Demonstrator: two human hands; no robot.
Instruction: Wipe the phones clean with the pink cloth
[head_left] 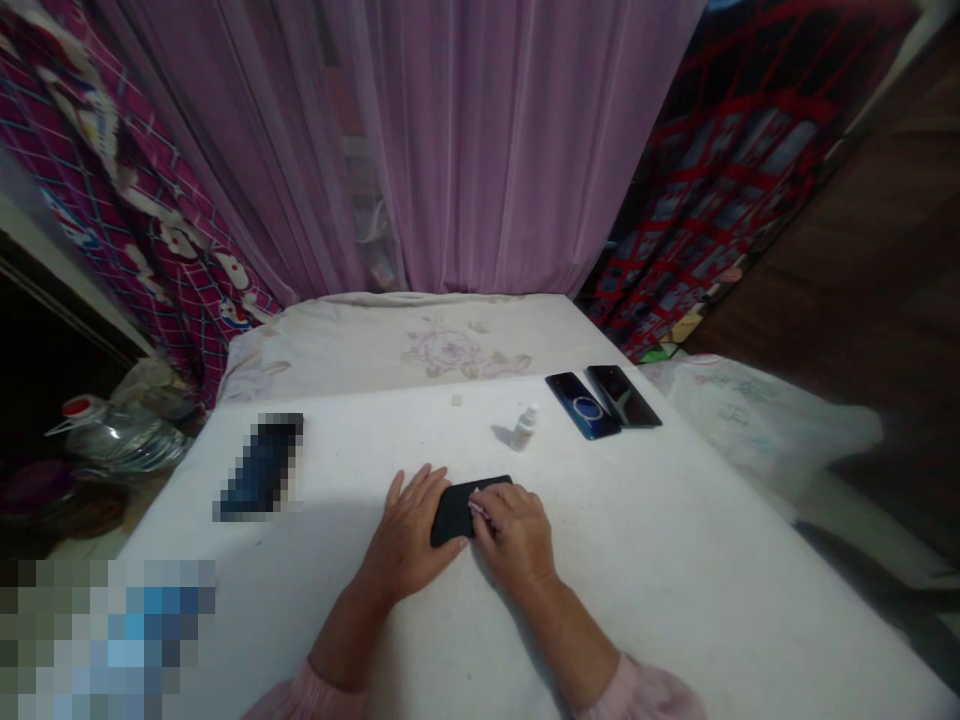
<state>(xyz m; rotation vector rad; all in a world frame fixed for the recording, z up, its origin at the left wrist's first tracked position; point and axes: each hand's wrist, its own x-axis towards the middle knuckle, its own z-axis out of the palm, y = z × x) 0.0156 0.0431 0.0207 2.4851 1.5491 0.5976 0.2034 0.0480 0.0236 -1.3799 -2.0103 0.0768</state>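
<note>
A black, flat phone (453, 513) lies on the white-covered table in front of me. My left hand (409, 535) grips its left end, the thumb along the near edge and the fingers by the far side. Over the phone's right half, my right hand (517, 530) pinches a small, pale pinkish cloth (480, 504) against the surface. Most of the cloth is hidden by the fingers. Just beyond the right hand stands a small white bottle (525, 428), upright and touched by neither hand.
Two more phones, one blue with a ring (583, 406) and one dark (624, 396), lie at the back right of the white table cover (637, 560). A dark pixelated object (261, 468) lies on the left. A water jug (124, 435) stands beyond the left edge; purple curtains (495, 150) hang behind.
</note>
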